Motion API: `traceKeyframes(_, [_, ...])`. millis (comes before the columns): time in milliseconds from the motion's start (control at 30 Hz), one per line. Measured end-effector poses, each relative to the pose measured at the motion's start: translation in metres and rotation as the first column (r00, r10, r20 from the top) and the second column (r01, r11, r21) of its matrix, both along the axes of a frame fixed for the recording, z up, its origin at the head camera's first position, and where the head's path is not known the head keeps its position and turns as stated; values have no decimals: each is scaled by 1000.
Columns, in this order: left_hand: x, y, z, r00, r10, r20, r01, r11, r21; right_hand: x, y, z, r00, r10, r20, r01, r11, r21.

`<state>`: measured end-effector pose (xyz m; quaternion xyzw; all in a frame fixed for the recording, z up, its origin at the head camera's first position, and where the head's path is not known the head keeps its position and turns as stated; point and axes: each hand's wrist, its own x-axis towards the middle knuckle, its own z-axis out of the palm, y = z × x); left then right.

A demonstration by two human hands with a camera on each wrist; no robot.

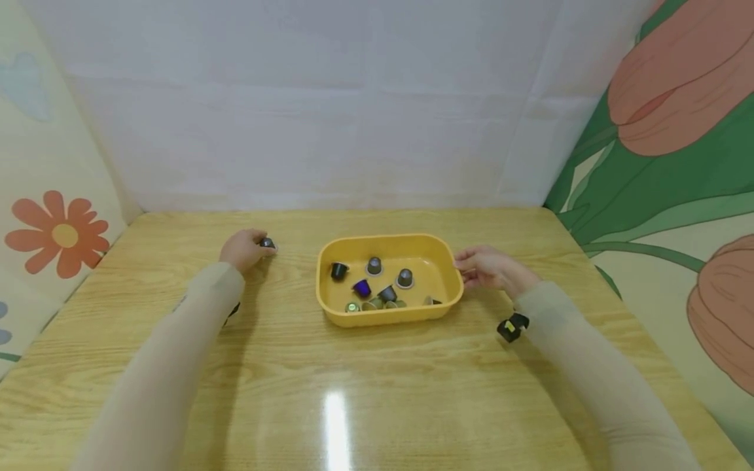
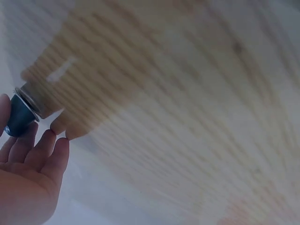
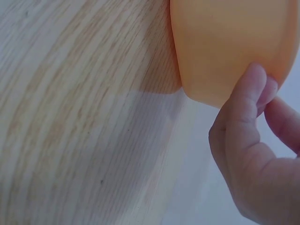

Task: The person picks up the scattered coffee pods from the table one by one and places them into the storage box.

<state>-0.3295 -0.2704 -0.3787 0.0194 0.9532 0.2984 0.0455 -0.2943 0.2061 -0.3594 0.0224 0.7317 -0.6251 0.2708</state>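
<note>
A dark teal coffee capsule (image 2: 20, 115) with a silvery rim is pinched in my left hand (image 1: 243, 249), just over the wood table left of the yellow tub. In the left wrist view the capsule lies on its side between thumb and fingers, its rim close to the tabletop. My right hand (image 1: 490, 268) holds the right end of the yellow tub (image 1: 385, 318); in the right wrist view its fingertips (image 3: 255, 75) lie against the tub's outer wall. Inside are several coffee capsules, among them a purple one (image 1: 362, 288), a black one (image 1: 338, 271) and a grey one (image 1: 405, 278).
The tub stands on the wood-grain table (image 1: 283, 386), near its middle. A white cloth backdrop (image 1: 330, 131) hangs behind the table's far edge. Flower-patterned panels (image 1: 665, 216) flank it on both sides. Each wrist wears a small black camera (image 1: 512, 326).
</note>
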Motion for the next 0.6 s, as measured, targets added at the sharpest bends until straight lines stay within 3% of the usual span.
traceKeyframes(200, [2,-2,-1,1000,5,1,-5,1000,8,2,-2,0,1000,-5,0,5,1000,2])
traceKeyframes(400, [5,-6,-2,999,12,42,-16,996,90,2,-2,0,1000,-4,-1,4,1000,1])
traceKeyframes(600, [13,-6,2,999,14,49,-20,989,144,1,-1,0,1000,-8,-1,8,1000,0])
